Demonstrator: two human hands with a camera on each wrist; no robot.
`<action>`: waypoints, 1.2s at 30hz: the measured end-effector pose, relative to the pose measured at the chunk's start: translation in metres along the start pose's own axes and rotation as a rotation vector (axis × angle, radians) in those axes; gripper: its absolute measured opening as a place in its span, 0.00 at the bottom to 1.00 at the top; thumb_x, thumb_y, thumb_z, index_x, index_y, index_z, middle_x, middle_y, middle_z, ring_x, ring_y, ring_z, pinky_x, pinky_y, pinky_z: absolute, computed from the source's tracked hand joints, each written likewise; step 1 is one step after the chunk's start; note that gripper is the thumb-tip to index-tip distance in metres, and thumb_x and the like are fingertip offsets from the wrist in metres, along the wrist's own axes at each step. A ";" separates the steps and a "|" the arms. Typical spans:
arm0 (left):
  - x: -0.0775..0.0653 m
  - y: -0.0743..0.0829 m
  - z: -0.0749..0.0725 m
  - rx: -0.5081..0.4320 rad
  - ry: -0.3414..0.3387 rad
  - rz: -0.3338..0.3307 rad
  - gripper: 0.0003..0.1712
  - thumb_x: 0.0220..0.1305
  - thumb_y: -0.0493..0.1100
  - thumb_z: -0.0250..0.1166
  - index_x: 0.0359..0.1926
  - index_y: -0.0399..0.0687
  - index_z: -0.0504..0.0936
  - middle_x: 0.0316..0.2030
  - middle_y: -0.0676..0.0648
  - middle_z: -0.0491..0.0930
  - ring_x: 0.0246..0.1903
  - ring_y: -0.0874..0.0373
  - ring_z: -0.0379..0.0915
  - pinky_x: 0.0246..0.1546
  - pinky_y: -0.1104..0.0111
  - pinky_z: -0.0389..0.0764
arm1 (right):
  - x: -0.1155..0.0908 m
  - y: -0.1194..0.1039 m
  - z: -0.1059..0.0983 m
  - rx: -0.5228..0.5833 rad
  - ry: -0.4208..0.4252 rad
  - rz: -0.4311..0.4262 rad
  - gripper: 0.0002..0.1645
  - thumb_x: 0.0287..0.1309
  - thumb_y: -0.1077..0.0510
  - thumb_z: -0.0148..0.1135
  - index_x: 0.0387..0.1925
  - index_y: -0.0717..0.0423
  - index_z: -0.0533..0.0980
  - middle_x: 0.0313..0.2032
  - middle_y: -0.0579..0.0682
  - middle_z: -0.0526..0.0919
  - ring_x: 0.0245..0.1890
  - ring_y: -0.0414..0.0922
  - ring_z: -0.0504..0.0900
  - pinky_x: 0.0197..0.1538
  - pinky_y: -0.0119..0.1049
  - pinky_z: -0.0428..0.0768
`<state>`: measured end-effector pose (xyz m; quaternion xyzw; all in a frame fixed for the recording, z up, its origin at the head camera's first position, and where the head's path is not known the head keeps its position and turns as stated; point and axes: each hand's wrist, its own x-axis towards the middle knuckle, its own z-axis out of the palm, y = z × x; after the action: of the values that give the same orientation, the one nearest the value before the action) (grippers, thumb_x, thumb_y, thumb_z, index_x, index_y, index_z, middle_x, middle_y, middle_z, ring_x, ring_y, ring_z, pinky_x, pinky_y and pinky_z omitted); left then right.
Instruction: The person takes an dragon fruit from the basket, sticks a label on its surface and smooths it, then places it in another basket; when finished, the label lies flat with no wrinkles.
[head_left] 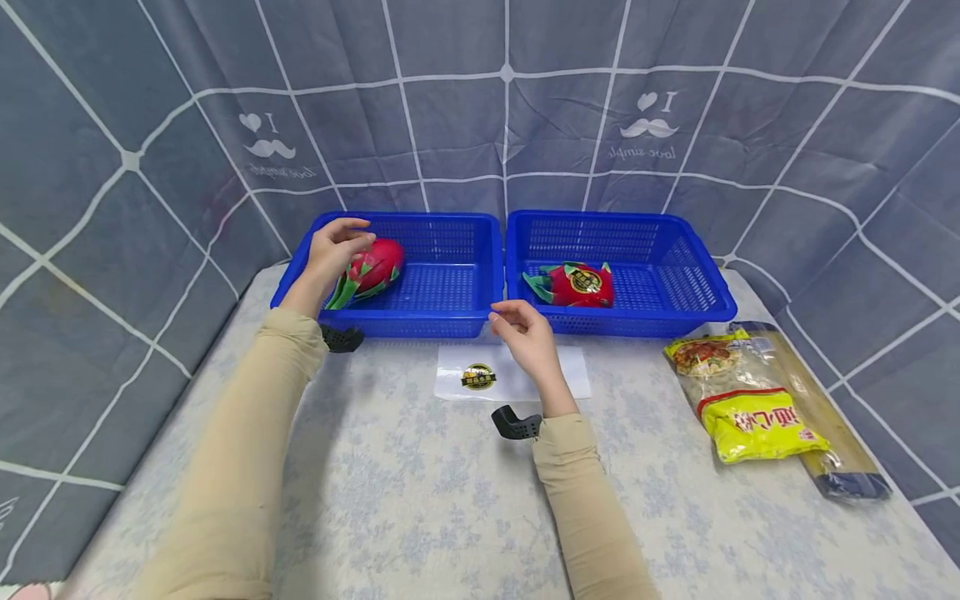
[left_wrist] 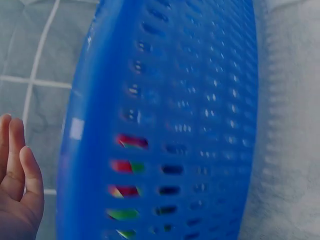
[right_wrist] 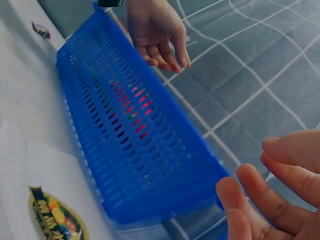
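A red dragon fruit [head_left: 381, 263] with green scales lies in the left blue basket [head_left: 450, 315]. My left hand [head_left: 337, 247] hovers above it, fingers loosely bent; no object shows in that hand. The left wrist view shows that palm [left_wrist: 20, 200] beside the basket's rim. My right hand [head_left: 525, 337] is near the front rims where the baskets meet, above a white sheet [head_left: 517, 385] bearing a black and gold fruit label [head_left: 478, 377]. In the right wrist view its loosely bent fingers [right_wrist: 272, 197] and thumb are apart, nothing visible between them.
The right blue basket [head_left: 637, 323] holds another dragon fruit [head_left: 592, 293] with a black and gold label on it. A yellow and clear food bag [head_left: 750, 400] lies at the right, on a long tan package [head_left: 847, 442]. A grey checked curtain [head_left: 465, 125] stands behind the baskets.
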<state>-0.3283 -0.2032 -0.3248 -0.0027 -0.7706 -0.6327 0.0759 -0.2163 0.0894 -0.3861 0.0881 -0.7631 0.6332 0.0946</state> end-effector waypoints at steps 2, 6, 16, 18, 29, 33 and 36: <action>0.000 -0.005 -0.003 0.021 0.011 -0.008 0.16 0.61 0.40 0.65 0.50 0.46 0.77 0.32 0.57 0.80 0.34 0.63 0.78 0.43 0.65 0.76 | 0.001 0.004 0.002 -0.008 0.000 0.016 0.15 0.60 0.60 0.60 0.47 0.65 0.76 0.34 0.61 0.82 0.30 0.44 0.80 0.30 0.30 0.70; 0.001 -0.013 -0.008 0.052 0.020 -0.018 0.16 0.61 0.39 0.64 0.50 0.44 0.76 0.32 0.58 0.79 0.33 0.64 0.77 0.40 0.67 0.76 | 0.003 0.010 0.005 -0.004 -0.006 0.041 0.15 0.60 0.60 0.60 0.47 0.63 0.76 0.37 0.65 0.82 0.35 0.57 0.81 0.29 0.31 0.70; 0.002 -0.026 -0.015 0.092 -0.041 -0.115 0.23 0.62 0.36 0.62 0.57 0.34 0.70 0.30 0.54 0.77 0.27 0.62 0.77 0.34 0.69 0.80 | 0.002 0.016 0.014 0.045 -0.005 0.036 0.16 0.61 0.60 0.60 0.49 0.65 0.75 0.38 0.67 0.81 0.37 0.63 0.81 0.31 0.30 0.72; 0.003 -0.029 -0.015 0.119 -0.050 -0.130 0.23 0.63 0.36 0.61 0.58 0.35 0.70 0.31 0.52 0.77 0.27 0.61 0.77 0.35 0.68 0.80 | 0.002 0.018 0.015 0.054 0.002 0.044 0.16 0.61 0.61 0.59 0.49 0.65 0.75 0.38 0.65 0.81 0.37 0.62 0.81 0.33 0.32 0.75; 0.004 -0.032 -0.011 0.190 -0.065 -0.177 0.23 0.63 0.37 0.62 0.57 0.34 0.71 0.31 0.55 0.76 0.28 0.64 0.75 0.36 0.71 0.78 | -0.007 -0.006 0.015 0.086 0.005 0.054 0.15 0.62 0.67 0.55 0.49 0.72 0.73 0.40 0.70 0.80 0.38 0.63 0.81 0.41 0.38 0.80; 0.004 -0.033 -0.010 0.223 -0.065 -0.202 0.22 0.63 0.37 0.62 0.56 0.35 0.72 0.37 0.51 0.76 0.29 0.64 0.74 0.40 0.68 0.77 | -0.010 -0.013 0.014 0.078 -0.003 0.051 0.15 0.63 0.67 0.55 0.49 0.72 0.73 0.40 0.70 0.79 0.38 0.63 0.80 0.45 0.50 0.78; 0.005 -0.034 -0.010 0.267 -0.078 -0.211 0.21 0.62 0.37 0.62 0.56 0.35 0.73 0.40 0.48 0.76 0.30 0.64 0.73 0.40 0.67 0.76 | -0.011 -0.013 0.014 0.093 -0.012 0.051 0.15 0.63 0.67 0.54 0.50 0.73 0.72 0.39 0.71 0.79 0.39 0.67 0.79 0.47 0.57 0.75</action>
<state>-0.3352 -0.2198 -0.3559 0.0638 -0.8461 -0.5287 -0.0209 -0.2030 0.0735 -0.3787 0.0767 -0.7353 0.6698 0.0699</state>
